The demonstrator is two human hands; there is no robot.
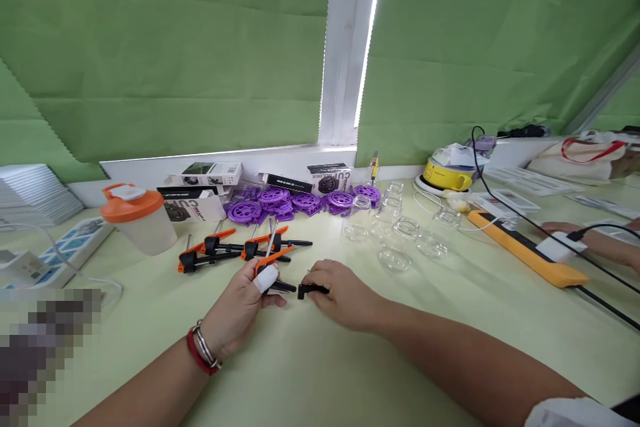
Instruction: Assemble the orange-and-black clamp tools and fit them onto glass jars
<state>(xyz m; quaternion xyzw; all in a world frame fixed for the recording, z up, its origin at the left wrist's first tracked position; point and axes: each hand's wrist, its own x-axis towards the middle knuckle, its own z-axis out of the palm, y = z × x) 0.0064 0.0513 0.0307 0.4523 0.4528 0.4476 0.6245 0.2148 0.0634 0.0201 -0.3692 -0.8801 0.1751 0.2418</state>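
My left hand, with white tape on the thumb, is closed around an orange and black clamp part that has a metal rod pointing up. Close to its black tips, my right hand pinches a small black piece. A narrow gap separates the two parts. Behind my left hand, several similar orange and black clamp parts lie on the table. Farther back is a row of purple spoked plastic parts.
An orange-lidded shaker and a white power strip are at the left. Cup holder boxes stand behind. Clear glass cups, a yellow pot and an orange power strip are at the right. Another person's hand rests farther right.
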